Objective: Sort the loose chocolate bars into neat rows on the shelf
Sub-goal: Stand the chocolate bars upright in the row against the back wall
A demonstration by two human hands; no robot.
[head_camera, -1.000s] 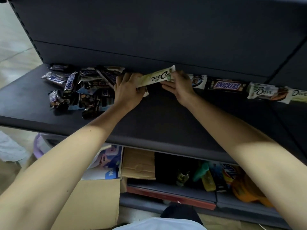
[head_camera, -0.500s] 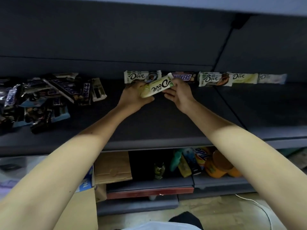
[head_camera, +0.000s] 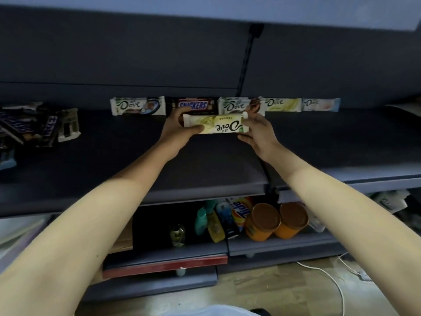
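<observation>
Both hands hold a pale yellow Dove bar (head_camera: 216,124) level above the dark shelf (head_camera: 205,169), its print upside down to me. My left hand (head_camera: 177,131) grips its left end, thumb on top. My right hand (head_camera: 257,131) pinches its right end. Behind it, a row lies along the back wall: a white Dove bar (head_camera: 137,106), a Snickers bar (head_camera: 193,105), another Dove bar (head_camera: 237,106), a yellow Dove bar (head_camera: 282,104) and a light blue Dove bar (head_camera: 321,104). A loose heap of dark bars (head_camera: 38,126) lies at the shelf's left.
A shelf edge overhangs at the top. Below, the lower shelf holds two orange canisters (head_camera: 276,221), a Tide pack (head_camera: 241,208), small bottles (head_camera: 211,222) and cardboard (head_camera: 123,238). A white cable (head_camera: 328,277) runs across the floor.
The view has shifted right, so the heap now sits at the far left. The held Dove bar went from tilted to level, in front of the Snickers bar.
</observation>
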